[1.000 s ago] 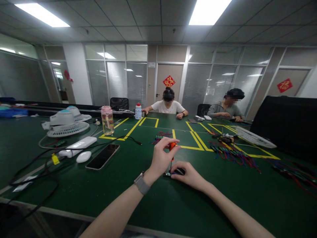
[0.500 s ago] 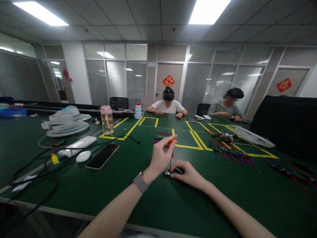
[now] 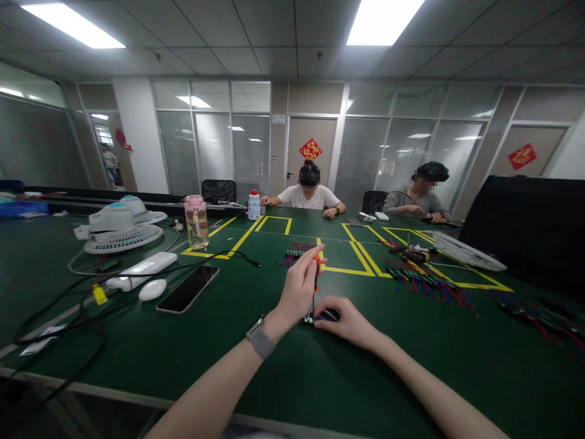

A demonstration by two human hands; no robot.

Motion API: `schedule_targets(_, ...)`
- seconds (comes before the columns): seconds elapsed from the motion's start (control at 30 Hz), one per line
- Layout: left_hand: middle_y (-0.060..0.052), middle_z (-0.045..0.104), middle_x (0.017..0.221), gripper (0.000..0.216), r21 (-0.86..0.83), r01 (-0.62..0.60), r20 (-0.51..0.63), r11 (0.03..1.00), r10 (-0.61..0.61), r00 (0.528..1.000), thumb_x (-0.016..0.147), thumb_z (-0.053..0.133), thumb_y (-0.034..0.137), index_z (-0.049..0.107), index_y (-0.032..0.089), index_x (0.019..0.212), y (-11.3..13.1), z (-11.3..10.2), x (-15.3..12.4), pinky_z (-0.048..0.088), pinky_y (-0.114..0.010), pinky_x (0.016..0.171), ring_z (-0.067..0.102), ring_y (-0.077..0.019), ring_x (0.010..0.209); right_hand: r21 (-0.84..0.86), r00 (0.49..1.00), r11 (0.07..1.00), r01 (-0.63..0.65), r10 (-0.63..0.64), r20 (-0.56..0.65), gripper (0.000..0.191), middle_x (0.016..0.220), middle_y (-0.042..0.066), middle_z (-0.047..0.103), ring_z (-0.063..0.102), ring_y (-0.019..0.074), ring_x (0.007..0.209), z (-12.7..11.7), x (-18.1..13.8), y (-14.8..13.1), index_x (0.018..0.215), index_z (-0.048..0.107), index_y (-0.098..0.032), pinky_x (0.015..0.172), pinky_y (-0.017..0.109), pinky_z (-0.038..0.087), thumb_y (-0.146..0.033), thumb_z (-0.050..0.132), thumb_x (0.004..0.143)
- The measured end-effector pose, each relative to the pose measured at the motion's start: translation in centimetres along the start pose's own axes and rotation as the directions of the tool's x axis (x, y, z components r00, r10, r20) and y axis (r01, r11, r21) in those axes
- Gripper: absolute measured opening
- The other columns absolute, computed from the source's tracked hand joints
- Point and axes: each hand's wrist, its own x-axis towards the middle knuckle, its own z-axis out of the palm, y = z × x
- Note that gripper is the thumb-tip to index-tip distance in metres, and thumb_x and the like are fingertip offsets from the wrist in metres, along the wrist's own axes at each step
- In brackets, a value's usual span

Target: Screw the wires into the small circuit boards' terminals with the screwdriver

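Observation:
My left hand (image 3: 296, 288), with a grey-banded watch (image 3: 260, 338) on its wrist, holds a screwdriver (image 3: 317, 275) with an orange and black handle. Its fingers are stretched out along the handle, and the thumb is mostly hidden. The thin shaft points straight down at a small circuit board (image 3: 309, 320) on the green table (image 3: 283, 384). My right hand (image 3: 345, 321) pinches the board's right side between thumb and fingers. Dark wires show inside that hand's curl. The exact spot where the tip meets the board is too small to make out.
Bundles of wired boards (image 3: 423, 285) lie to the right, near a white keyboard (image 3: 470, 251). On the left are a phone (image 3: 189, 289), a power strip (image 3: 141, 270), cables, a pink-lidded bottle (image 3: 196, 222) and white fans (image 3: 123, 228). Two people sit across the table.
My left fingers have gone from a pinch on the screwdriver's top to lying straight along its handle. My right hand stays put. A person now shows in the far-left doorway.

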Motion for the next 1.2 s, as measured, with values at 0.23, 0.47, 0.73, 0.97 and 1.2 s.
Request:
schedule_targets(0.23,-0.005,0.063,0.098,0.019,0.163,-0.094,-0.065,0.982,0.106,0.992,0.087,0.058,0.024,0.067,0.021,0.104,0.51,-0.21,-0.02,0.05,-0.025,0.076,0.062,-0.0151,0.09,0.002,1.0,1.0,0.002,-0.002,0.002,0.008,0.088,0.004,0.071,0.064,0.019,0.083,-0.08,0.02,-0.16,0.082,0.072,-0.017,0.082,0.031,0.049,-0.02,0.071,0.075)
schedule_targets(0.47,-0.007,0.055,0.13,0.032,0.163,-0.105,-0.022,0.981,0.11,0.994,0.096,0.041,0.029,0.062,0.024,0.119,0.49,-0.17,-0.13,0.039,-0.035,0.106,0.049,-0.0188,0.123,0.002,1.0,1.0,0.012,-0.012,-0.001,0.008,0.088,0.003,0.071,0.064,0.0185,0.083,-0.02,0.0,-0.11,0.083,0.072,-0.017,0.082,0.03,0.048,-0.019,0.071,0.075)
schedule_targets(0.73,-0.01,0.065,0.118,0.031,-0.051,0.004,-0.052,0.999,-0.006,0.999,0.093,0.048,0.031,0.062,0.018,0.117,-0.06,-0.09,0.2,0.055,-0.032,0.085,0.065,-0.02,0.103,0.002,1.0,1.0,0.001,-0.001,0.005,0.008,0.089,0.003,0.071,0.064,0.0187,0.084,-0.11,-0.08,-0.24,0.083,0.072,-0.018,0.083,0.03,0.048,-0.02,0.071,0.075)
schedule_targets(0.97,-0.005,0.06,0.095,0.017,0.169,-0.058,-0.141,0.984,0.082,0.987,0.084,0.063,0.03,0.07,0.021,0.096,0.41,-0.32,0.06,0.052,-0.025,0.076,0.061,-0.0145,0.086,0.002,1.0,1.0,-0.003,0.003,0.007,0.007,0.088,0.003,0.071,0.063,0.0183,0.083,-0.12,-0.07,-0.24,0.082,0.072,-0.017,0.082,0.03,0.048,-0.02,0.071,0.075)
schedule_targets(1.2,-0.008,0.059,0.125,0.034,-0.011,-0.011,-0.051,1.0,0.011,0.999,0.096,0.04,0.029,0.06,0.023,0.123,-0.05,-0.07,0.14,0.051,-0.031,0.091,0.057,-0.0193,0.113,-0.004,1.0,1.0,0.012,-0.012,0.007,0.009,0.088,0.003,0.071,0.063,0.0178,0.083,-0.11,-0.08,0.01,0.083,0.072,-0.018,0.082,0.029,0.048,-0.02,0.071,0.075)
